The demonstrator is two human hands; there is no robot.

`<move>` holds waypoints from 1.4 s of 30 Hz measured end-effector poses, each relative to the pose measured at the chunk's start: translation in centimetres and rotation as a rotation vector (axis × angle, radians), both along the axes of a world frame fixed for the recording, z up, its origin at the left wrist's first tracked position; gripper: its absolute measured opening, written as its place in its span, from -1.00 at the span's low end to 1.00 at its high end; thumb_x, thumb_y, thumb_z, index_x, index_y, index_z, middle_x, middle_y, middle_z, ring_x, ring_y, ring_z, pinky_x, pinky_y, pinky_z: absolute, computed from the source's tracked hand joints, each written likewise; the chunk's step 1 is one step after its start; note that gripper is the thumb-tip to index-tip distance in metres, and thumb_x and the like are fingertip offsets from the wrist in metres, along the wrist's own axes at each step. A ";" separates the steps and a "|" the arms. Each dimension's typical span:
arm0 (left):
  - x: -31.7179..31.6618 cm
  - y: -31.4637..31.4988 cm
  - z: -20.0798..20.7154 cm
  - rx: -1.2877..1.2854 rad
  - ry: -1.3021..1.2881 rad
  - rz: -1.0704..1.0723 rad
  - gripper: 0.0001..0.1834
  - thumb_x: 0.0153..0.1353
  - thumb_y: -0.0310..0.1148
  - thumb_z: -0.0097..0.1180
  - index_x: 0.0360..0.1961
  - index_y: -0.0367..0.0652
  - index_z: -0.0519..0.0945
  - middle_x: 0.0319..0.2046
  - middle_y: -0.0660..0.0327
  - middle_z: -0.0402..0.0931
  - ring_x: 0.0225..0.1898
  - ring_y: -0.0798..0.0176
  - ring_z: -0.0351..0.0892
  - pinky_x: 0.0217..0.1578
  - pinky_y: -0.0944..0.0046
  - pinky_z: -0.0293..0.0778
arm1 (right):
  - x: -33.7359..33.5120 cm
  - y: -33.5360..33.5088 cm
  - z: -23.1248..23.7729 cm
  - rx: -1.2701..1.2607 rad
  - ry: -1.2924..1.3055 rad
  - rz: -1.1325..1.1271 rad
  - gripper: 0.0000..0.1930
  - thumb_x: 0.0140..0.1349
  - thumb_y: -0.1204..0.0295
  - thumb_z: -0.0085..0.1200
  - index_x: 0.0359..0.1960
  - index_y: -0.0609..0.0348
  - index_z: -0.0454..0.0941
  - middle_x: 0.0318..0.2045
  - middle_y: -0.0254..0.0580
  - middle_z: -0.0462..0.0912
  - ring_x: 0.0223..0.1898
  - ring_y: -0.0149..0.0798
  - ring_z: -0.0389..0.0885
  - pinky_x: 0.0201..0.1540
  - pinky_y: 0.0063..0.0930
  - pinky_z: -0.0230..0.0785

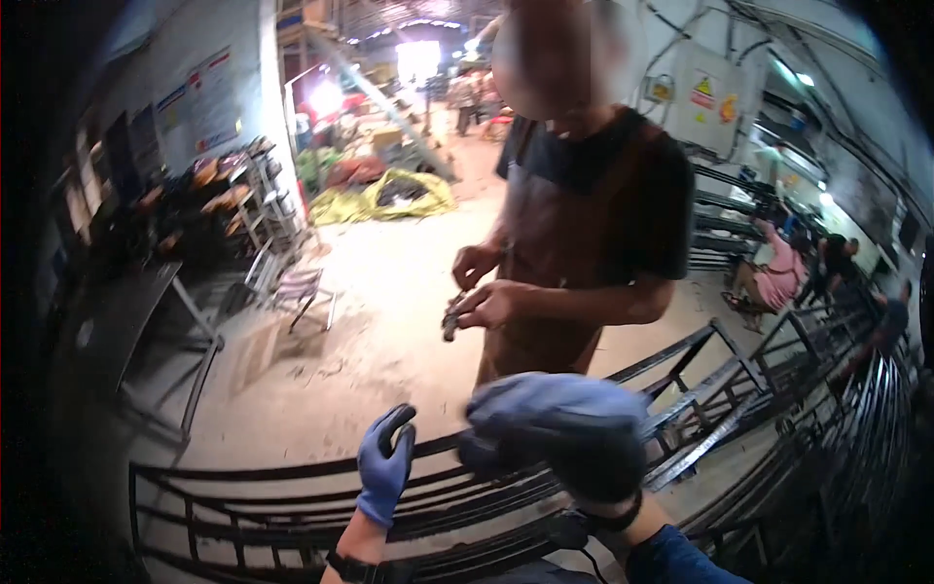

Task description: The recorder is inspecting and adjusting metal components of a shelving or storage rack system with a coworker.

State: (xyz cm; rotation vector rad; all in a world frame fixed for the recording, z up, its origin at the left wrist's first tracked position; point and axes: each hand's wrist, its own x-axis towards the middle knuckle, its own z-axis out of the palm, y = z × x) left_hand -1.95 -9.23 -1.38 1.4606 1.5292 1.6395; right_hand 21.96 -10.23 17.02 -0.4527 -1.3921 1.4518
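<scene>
My left hand, in a blue-grey glove with dark fingers, is raised above the black metal frames. Its thumb and fingers curve apart with nothing between them. Larger and closer, my right hand wears the same kind of glove and is blurred by motion; its fingers are mostly hidden. Facing me stands a person in a dark shirt and brown apron. That person's hands hold a small metallic piece, too unclear to name.
Welded black frames run across the front, with long dark bars at the right. A dark table and a small stool stand left. Yellow sheeting lies farther back. A seated person in pink is at the far right.
</scene>
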 end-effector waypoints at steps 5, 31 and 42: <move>1.6 0.5 2.0 -0.037 0.042 -0.034 -0.75 0.20 -0.50 0.16 -0.09 -0.30 0.62 -0.07 0.05 0.59 0.05 0.16 0.54 0.11 0.25 0.38 | -2.6 6.8 -9.7 0.172 -0.044 0.020 -0.56 0.40 0.28 -0.12 0.12 0.43 0.45 0.03 0.00 0.58 0.02 -0.23 0.59 0.17 -0.38 0.34; 0.5 1.6 -0.9 -0.038 -0.099 -0.102 -0.71 0.23 -0.54 0.11 -0.02 -0.40 0.56 -0.08 0.05 0.59 -0.02 0.21 0.56 0.05 0.28 0.41 | -6.7 9.7 -17.4 -0.444 0.197 0.362 -0.55 0.46 0.23 -0.21 0.15 0.38 0.42 0.04 -0.01 0.56 0.05 -0.17 0.57 0.15 -0.38 0.40; -0.4 1.9 -1.7 -0.066 0.034 -0.105 -0.64 0.30 -0.50 0.04 0.10 -0.44 0.48 -0.07 0.04 0.57 -0.09 0.25 0.57 -0.04 0.32 0.48 | -7.5 10.0 -18.3 -0.267 0.046 0.263 -0.62 0.41 0.19 -0.08 0.04 0.20 0.58 -0.20 -0.28 0.66 -0.22 -0.40 0.61 -0.11 -0.53 0.48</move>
